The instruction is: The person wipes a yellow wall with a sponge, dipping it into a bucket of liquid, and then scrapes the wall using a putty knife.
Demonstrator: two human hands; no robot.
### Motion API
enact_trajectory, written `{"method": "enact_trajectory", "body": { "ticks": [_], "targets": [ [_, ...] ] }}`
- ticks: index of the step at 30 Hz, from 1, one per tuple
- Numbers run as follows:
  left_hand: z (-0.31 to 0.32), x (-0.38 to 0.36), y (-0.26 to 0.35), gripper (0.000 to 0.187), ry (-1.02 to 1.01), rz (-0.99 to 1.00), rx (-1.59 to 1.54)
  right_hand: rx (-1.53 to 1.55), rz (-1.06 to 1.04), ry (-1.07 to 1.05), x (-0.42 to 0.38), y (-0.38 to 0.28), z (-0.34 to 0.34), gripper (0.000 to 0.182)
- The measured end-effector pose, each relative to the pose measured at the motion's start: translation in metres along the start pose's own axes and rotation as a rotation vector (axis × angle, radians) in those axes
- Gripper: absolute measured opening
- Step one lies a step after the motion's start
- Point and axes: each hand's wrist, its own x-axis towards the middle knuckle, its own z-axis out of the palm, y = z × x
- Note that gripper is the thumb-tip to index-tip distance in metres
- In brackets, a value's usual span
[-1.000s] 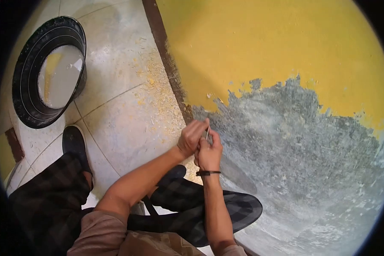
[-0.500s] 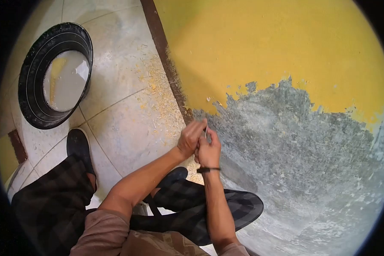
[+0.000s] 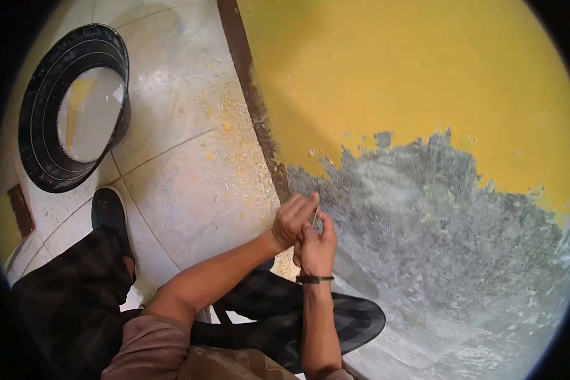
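Note:
My left hand (image 3: 293,220) and my right hand (image 3: 317,246) are close together in front of the wall, both closed on one thin scraper (image 3: 315,216), mostly hidden by the fingers. A dark band circles my right wrist. Just beyond the fingertips is the ragged lower edge of the yellow paint (image 3: 392,69), where bare grey wall (image 3: 411,209) shows. A brown painted strip (image 3: 250,95) runs along the wall's foot, scraped near my hands.
A black bucket (image 3: 35,120) of cloudy liquid stands on the tiled floor (image 3: 164,183) at the left. Paint flakes (image 3: 237,142) lie along the wall's foot. My shoe (image 3: 109,212) is below the bucket, and my bent knee is beneath my right forearm.
Both hands, with the scraper, have moved slightly down and right in the view, away from the yellow paint edge. The camera view has also shifted a little.

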Motion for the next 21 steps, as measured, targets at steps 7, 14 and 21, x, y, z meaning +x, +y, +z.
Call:
{"method": "enact_trajectory", "body": {
  "ticks": [7, 14, 21],
  "targets": [
    [-0.01, 0.01, -0.006, 0.054, 0.001, -0.045, -0.005, -0.167, -0.223, -0.005, 0.017, 0.03, 0.006, 0.03],
    [-0.007, -0.005, -0.011, 0.037, -0.147, -0.142, -0.047, -0.375, -0.886, 0.183, 0.023, 0.037, 0.026, 0.028],
    [-0.015, 0.005, 0.002, 0.035, -0.073, -0.048, 0.067, 0.215, 0.229, -0.041, -0.012, -0.031, -0.003, 0.029]
  ]
}}
